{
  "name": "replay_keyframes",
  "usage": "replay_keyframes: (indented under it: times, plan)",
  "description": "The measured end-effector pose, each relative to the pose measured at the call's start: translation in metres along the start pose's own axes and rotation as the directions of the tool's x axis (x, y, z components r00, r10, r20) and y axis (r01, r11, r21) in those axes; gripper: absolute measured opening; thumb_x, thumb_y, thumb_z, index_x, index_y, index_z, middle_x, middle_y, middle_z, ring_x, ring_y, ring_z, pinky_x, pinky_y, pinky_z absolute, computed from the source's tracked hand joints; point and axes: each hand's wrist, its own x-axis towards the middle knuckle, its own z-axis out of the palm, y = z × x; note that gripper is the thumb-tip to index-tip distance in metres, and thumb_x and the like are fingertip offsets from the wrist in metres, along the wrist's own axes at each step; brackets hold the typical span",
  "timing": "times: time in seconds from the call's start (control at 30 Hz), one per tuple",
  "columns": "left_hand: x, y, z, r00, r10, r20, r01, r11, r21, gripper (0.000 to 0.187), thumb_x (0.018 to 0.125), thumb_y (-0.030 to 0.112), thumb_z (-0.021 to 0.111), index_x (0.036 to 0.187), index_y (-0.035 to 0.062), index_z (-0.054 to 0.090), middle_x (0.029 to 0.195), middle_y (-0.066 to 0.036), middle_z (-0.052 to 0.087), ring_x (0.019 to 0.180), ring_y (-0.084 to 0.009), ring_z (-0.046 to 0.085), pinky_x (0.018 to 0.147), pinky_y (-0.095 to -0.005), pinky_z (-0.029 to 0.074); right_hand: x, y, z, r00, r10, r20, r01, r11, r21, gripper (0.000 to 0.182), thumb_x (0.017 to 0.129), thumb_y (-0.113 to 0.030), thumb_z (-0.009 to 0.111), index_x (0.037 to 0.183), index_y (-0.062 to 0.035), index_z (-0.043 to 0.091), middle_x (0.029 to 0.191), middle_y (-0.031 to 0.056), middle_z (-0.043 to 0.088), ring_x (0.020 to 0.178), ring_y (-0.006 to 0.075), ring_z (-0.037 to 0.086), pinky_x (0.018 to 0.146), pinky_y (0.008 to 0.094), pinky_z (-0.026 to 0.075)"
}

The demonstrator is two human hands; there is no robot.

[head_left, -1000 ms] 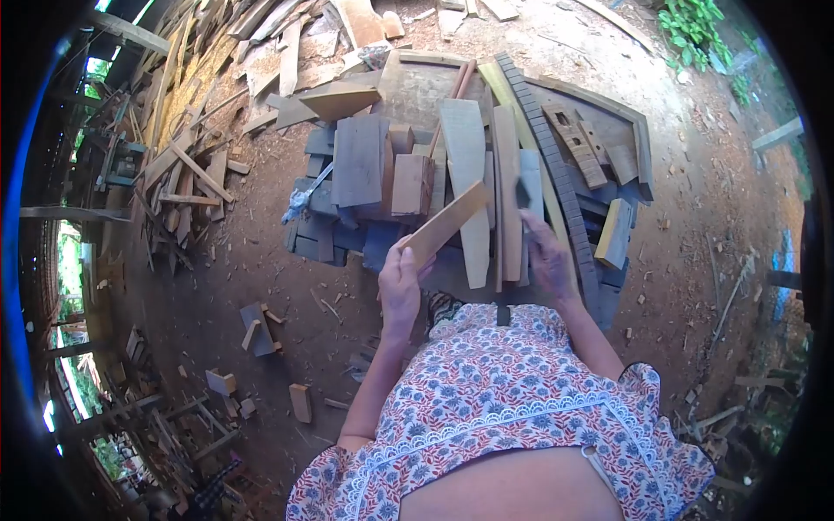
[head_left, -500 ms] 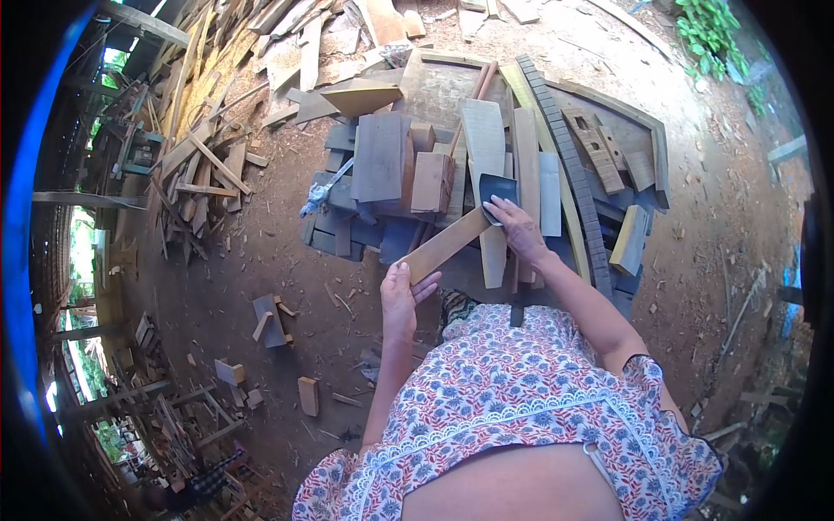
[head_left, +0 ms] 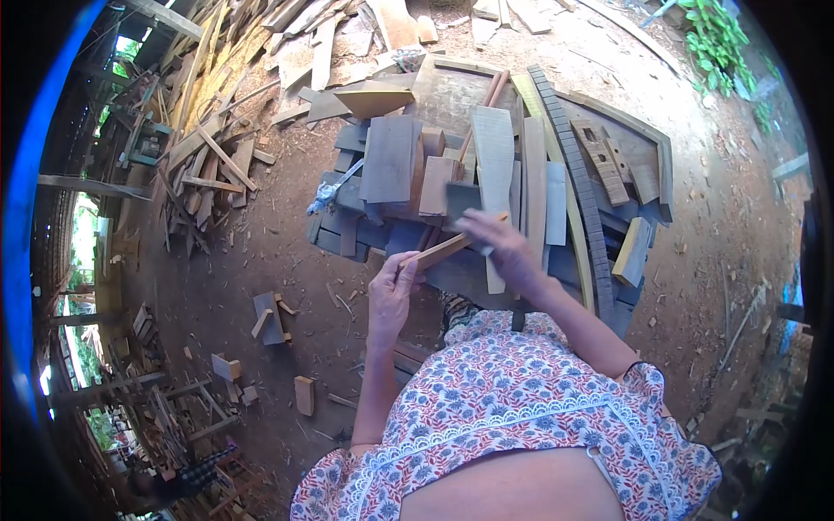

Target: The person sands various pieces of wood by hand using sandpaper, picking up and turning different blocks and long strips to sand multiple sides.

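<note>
My left hand (head_left: pixel 391 291) is closed around the near end of a narrow wooden strip (head_left: pixel 440 251), which slants up to the right with a thin edge upward. My right hand (head_left: pixel 507 253), blurred by motion, is at the strip's far part with a dark sheet that looks like sandpaper (head_left: pixel 460 200) under its fingers. Just beyond the hands stand a pale tapered board (head_left: pixel 493 143) and a small wooden block (head_left: pixel 437 185). A larger grey-brown block (head_left: pixel 388 161) is to their left.
Long boards (head_left: pixel 533 182) and a dark notched curved strip (head_left: pixel 580 165) lie on the right of the work surface. A holed wooden piece (head_left: pixel 601 163) is beyond them. Scrap wood (head_left: pixel 204 165) is heaped at left, and offcuts (head_left: pixel 271 319) lie on the dirt floor.
The wooden strip has been turned from its broad face onto its edge. My right hand and the sandpaper have shifted left along it, and my left fingers have closed more tightly.
</note>
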Motion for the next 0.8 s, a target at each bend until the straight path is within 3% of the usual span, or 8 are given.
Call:
replay_keyframes:
  times: [0.07, 0.2, 0.27, 0.37, 0.47, 0.6, 0.67, 0.8]
  plan:
    - [0.000, 0.000, 0.000, 1.000, 0.012, 0.007, -0.012, 0.998, 0.056, 0.025, 0.094, 0.022, 0.053, 0.108, 0.0030, 0.061, 0.089, -0.004, 0.064, 0.076, -0.0103, 0.062, 0.065, -0.0233, 0.050, -0.004, -0.028, 0.005, 0.940, -0.321, 0.113, 0.316, 0.947, 0.057, 0.044, 0.079, 0.002, 0.058, 0.119, -0.0159, 0.058, 0.122, 0.0118, 0.056, 0.111, 0.0295, 0.054, 0.098, 0.0360, 0.043]
    - [-0.002, -0.004, -0.002, 0.999, 0.030, -0.013, -0.029, 0.998, 0.063, 0.026, 0.093, 0.022, 0.053, 0.109, 0.0028, 0.060, 0.089, -0.005, 0.064, 0.076, -0.0110, 0.061, 0.068, -0.0232, 0.050, -0.017, 0.011, 0.013, 0.945, -0.305, 0.122, 0.310, 0.950, -0.026, 0.048, 0.078, 0.006, 0.057, 0.121, -0.0136, 0.056, 0.126, 0.0127, 0.052, 0.118, 0.0300, 0.049, 0.100, 0.0366, 0.042]
    - [-0.005, -0.006, -0.004, 1.000, -0.022, -0.021, 0.023, 0.999, 0.032, 0.026, 0.093, 0.022, 0.053, 0.108, 0.0025, 0.060, 0.091, -0.005, 0.064, 0.076, -0.0111, 0.061, 0.070, -0.0234, 0.050, -0.024, 0.073, 0.021, 0.999, -0.014, -0.047, 0.003, 0.973, -0.232, 0.049, 0.078, 0.005, 0.056, 0.122, -0.0155, 0.056, 0.125, 0.0114, 0.054, 0.113, 0.0306, 0.053, 0.097, 0.0376, 0.044]
    - [-0.002, -0.015, -0.007, 0.993, 0.113, -0.018, -0.114, 0.992, -0.047, 0.025, 0.094, 0.020, 0.052, 0.109, 0.0016, 0.059, 0.105, -0.007, 0.059, 0.088, -0.0109, 0.058, 0.074, -0.0233, 0.049, -0.038, 0.110, 0.018, 0.981, 0.196, -0.009, -0.196, 0.974, -0.113, 0.051, 0.080, 0.006, 0.052, 0.126, -0.0148, 0.052, 0.127, 0.0123, 0.052, 0.114, 0.0314, 0.051, 0.097, 0.0389, 0.043]
    - [0.000, -0.023, -0.010, 0.955, 0.279, -0.099, -0.254, 0.944, 0.210, 0.025, 0.094, 0.014, 0.050, 0.115, 0.0011, 0.055, 0.118, -0.009, 0.050, 0.102, -0.0126, 0.053, 0.083, -0.0262, 0.047, -0.045, 0.088, 0.012, 0.980, 0.194, 0.039, -0.189, 0.975, -0.114, 0.050, 0.082, 0.006, 0.049, 0.128, -0.0141, 0.049, 0.128, 0.0128, 0.051, 0.115, 0.0316, 0.051, 0.096, 0.0398, 0.043]
    - [-0.004, -0.026, -0.002, 0.977, -0.001, -0.213, -0.038, 0.983, -0.182, 0.035, 0.093, 0.007, 0.046, 0.128, 0.0016, 0.043, 0.123, -0.011, 0.047, 0.110, -0.0169, 0.048, 0.093, -0.0291, 0.040, -0.056, 0.080, 0.010, 0.972, 0.212, 0.103, -0.199, 0.973, -0.118, 0.051, 0.079, 0.006, 0.051, 0.126, -0.0141, 0.051, 0.127, 0.0131, 0.052, 0.113, 0.0318, 0.052, 0.097, 0.0396, 0.042]
    - [-0.009, -0.027, 0.000, 0.974, -0.043, -0.224, -0.025, 0.956, -0.292, 0.039, 0.093, 0.005, 0.045, 0.131, 0.0014, 0.039, 0.123, -0.012, 0.048, 0.111, -0.0183, 0.048, 0.096, -0.0298, 0.038, -0.056, 0.073, 0.013, 0.982, 0.141, 0.124, -0.115, 0.973, -0.200, 0.053, 0.075, 0.006, 0.052, 0.124, -0.0148, 0.053, 0.125, 0.0128, 0.053, 0.112, 0.0307, 0.053, 0.097, 0.0383, 0.042]
    - [-0.010, -0.038, 0.007, 0.980, 0.054, -0.193, -0.068, 0.996, -0.063, 0.043, 0.094, 0.001, 0.039, 0.137, 0.0010, 0.032, 0.125, -0.014, 0.049, 0.114, -0.0192, 0.047, 0.099, -0.0296, 0.036, -0.033, -0.008, 0.035, 0.964, -0.174, 0.199, 0.185, 0.982, -0.035, 0.055, 0.072, 0.007, 0.055, 0.122, -0.0166, 0.056, 0.126, 0.0113, 0.053, 0.114, 0.0305, 0.052, 0.098, 0.0397, 0.041]
